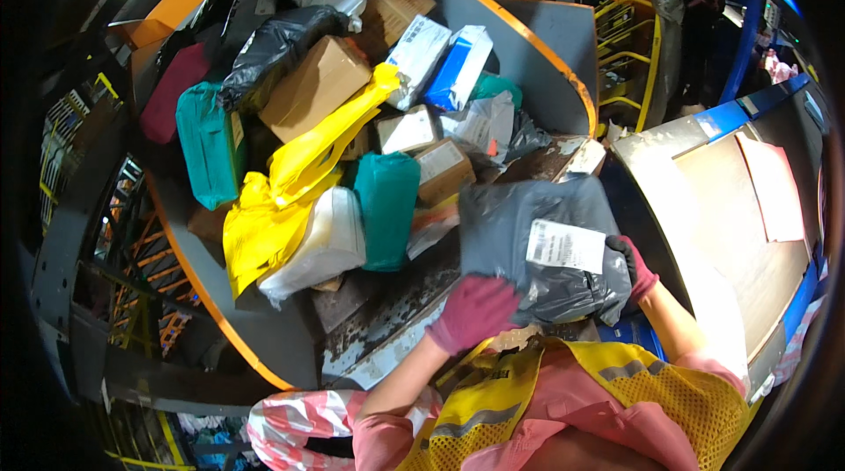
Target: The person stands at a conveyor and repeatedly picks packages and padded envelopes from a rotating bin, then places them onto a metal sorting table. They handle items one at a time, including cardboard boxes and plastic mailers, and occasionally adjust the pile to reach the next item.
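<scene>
A dark grey plastic mailer parcel (492,227) with a white printed label (566,246) is held up in front of my chest. On its right edge my right hand (634,267), in a maroon glove with dark fingers, grips the plastic. My left hand (472,314), gloved in maroon, holds the near left corner; its fingertips are partly hidden and slightly blurred. Beyond the parcel's left side stand a teal wrapped package (387,210) and a small brown carton (445,174).
A grey chute with orange rims (528,55) holds a heap of parcels, among them a yellow bag (254,227), a white wrapped package (333,230) and a large carton (320,88). A metal-topped conveyor (713,207) curves along my right. A person (696,22) stands at the far right.
</scene>
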